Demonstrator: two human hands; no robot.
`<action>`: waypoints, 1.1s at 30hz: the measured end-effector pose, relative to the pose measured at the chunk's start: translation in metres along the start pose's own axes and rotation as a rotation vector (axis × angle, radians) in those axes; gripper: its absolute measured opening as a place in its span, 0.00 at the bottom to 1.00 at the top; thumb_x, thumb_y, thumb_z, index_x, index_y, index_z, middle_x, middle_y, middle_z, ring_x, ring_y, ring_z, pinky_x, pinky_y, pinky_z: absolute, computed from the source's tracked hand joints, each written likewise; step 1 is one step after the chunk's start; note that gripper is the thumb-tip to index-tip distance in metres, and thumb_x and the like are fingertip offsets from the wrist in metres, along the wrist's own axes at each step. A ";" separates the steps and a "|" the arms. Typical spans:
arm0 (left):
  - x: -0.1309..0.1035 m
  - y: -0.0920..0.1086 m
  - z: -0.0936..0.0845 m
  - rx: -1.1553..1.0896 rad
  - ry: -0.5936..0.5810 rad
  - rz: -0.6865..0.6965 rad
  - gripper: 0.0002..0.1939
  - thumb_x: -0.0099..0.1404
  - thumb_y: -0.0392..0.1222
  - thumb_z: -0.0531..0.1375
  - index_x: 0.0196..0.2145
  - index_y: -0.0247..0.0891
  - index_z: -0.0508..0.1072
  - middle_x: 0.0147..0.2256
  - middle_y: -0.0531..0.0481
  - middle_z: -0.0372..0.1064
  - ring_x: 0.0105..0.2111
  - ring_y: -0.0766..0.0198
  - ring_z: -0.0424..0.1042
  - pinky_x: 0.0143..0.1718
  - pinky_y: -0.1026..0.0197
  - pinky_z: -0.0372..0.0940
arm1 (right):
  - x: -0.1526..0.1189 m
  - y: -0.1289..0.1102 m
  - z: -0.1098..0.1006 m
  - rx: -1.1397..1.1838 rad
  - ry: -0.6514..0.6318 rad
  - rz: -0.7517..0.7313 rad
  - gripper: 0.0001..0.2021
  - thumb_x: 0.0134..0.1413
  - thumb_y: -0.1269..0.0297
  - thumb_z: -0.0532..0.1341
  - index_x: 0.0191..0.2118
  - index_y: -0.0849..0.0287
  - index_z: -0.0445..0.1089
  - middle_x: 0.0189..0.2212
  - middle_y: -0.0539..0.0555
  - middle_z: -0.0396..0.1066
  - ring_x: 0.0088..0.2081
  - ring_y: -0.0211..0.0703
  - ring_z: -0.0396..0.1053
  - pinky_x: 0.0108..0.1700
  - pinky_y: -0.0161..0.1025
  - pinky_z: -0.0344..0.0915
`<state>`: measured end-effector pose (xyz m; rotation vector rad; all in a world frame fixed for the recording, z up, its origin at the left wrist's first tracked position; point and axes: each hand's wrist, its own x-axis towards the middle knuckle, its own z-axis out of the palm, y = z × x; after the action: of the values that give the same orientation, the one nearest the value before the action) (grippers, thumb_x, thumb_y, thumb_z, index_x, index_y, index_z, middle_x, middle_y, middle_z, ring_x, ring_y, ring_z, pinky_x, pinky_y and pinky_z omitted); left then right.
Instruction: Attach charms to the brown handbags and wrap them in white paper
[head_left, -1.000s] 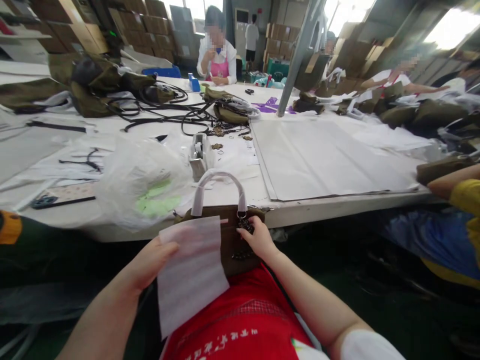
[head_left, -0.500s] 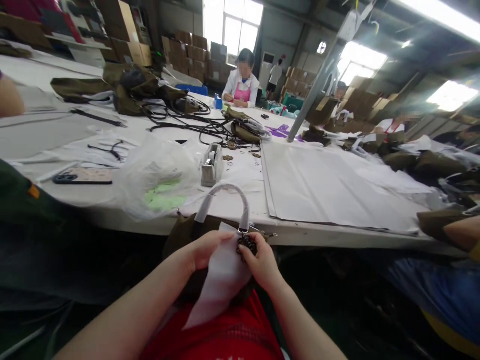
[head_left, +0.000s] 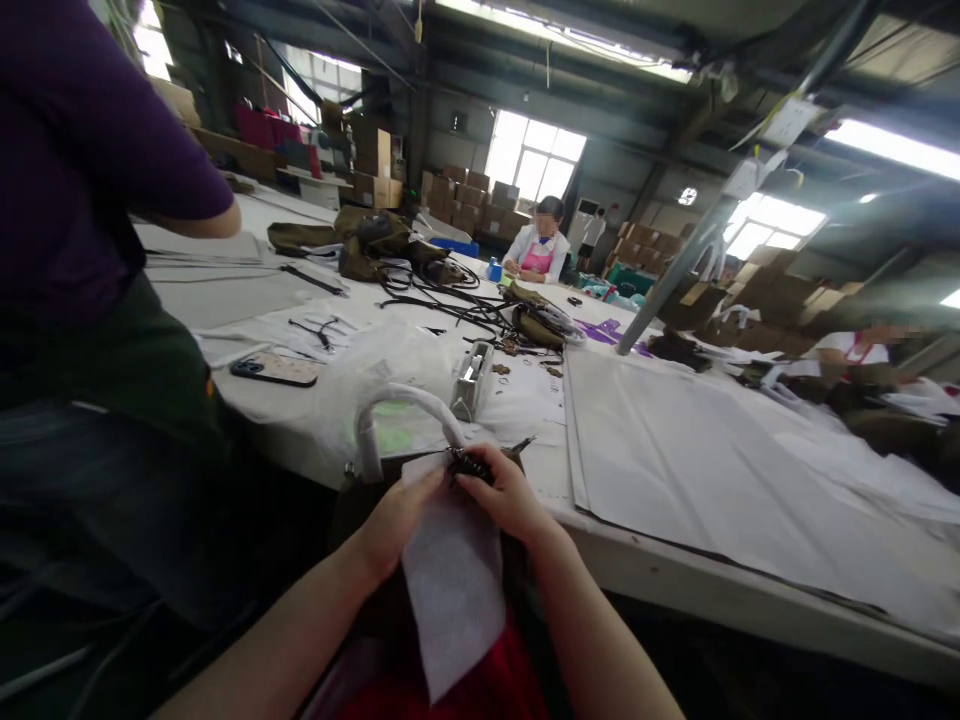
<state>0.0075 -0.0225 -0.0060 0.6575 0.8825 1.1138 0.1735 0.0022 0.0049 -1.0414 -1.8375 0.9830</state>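
Observation:
A dark olive handbag rests against my lap at the table's edge, its handle (head_left: 409,395) wrapped in white and arched upward. My left hand (head_left: 405,505) pinches the top of a white sheet of thin wrapping material (head_left: 457,590), which hangs down over the bag's front. Close beside it, the thumb and fingers of my right hand (head_left: 502,490) are closed on a dark metal charm (head_left: 469,465) near the handle's base. The sheet's upper edge lies right by the charm.
A tape dispenser (head_left: 472,380), a clear plastic bag (head_left: 352,400) and a phone (head_left: 274,368) lie on the table. Black straps and olive bags (head_left: 540,320) are farther back. A metal pole (head_left: 675,260) rises at right. A co-worker in purple (head_left: 112,170) stands at left; another person (head_left: 536,250) sits opposite.
The view has tilted up and swung left, bringing the purple-clad co-worker into sight. The white sheet now hangs straighter and flatter below the charm. Both hands stay closed near the handle's base.

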 end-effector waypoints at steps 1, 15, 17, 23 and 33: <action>0.004 -0.001 -0.001 -0.024 -0.011 -0.020 0.25 0.52 0.49 0.69 0.45 0.33 0.77 0.44 0.41 0.78 0.47 0.49 0.74 0.58 0.48 0.61 | 0.003 0.003 0.001 -0.050 0.024 0.033 0.11 0.54 0.63 0.62 0.43 0.56 0.69 0.36 0.51 0.74 0.40 0.44 0.72 0.44 0.41 0.69; 0.028 -0.033 0.013 -0.018 -0.125 -0.248 0.15 0.58 0.42 0.65 0.40 0.30 0.78 0.37 0.44 0.80 0.37 0.56 0.77 0.46 0.55 0.69 | -0.066 0.021 0.011 -0.352 0.301 0.267 0.21 0.58 0.63 0.60 0.57 0.52 0.66 0.51 0.55 0.73 0.51 0.51 0.72 0.54 0.49 0.67; 0.028 -0.032 0.014 -0.037 -0.122 -0.290 0.12 0.59 0.42 0.63 0.38 0.30 0.78 0.34 0.44 0.80 0.34 0.58 0.76 0.43 0.57 0.70 | -0.072 0.021 0.010 -0.392 0.278 0.309 0.24 0.59 0.61 0.59 0.60 0.54 0.63 0.51 0.57 0.74 0.51 0.53 0.72 0.54 0.50 0.67; 0.028 -0.030 0.020 -0.129 -0.082 -0.396 0.11 0.58 0.40 0.64 0.36 0.29 0.78 0.32 0.43 0.79 0.30 0.58 0.76 0.37 0.58 0.71 | -0.090 0.015 0.012 -0.585 0.258 0.333 0.25 0.62 0.61 0.55 0.63 0.62 0.58 0.50 0.63 0.74 0.46 0.58 0.75 0.46 0.51 0.71; 0.028 -0.039 0.033 0.050 -0.040 -0.224 0.18 0.45 0.41 0.74 0.33 0.30 0.80 0.29 0.46 0.79 0.28 0.61 0.76 0.32 0.63 0.70 | -0.116 0.010 0.030 -0.799 0.130 0.201 0.22 0.63 0.66 0.54 0.61 0.65 0.61 0.40 0.61 0.78 0.35 0.48 0.76 0.37 0.39 0.70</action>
<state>0.0598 -0.0088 -0.0282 0.6039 0.9284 0.8776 0.1907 -0.1060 -0.0452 -1.7353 -2.0802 0.2397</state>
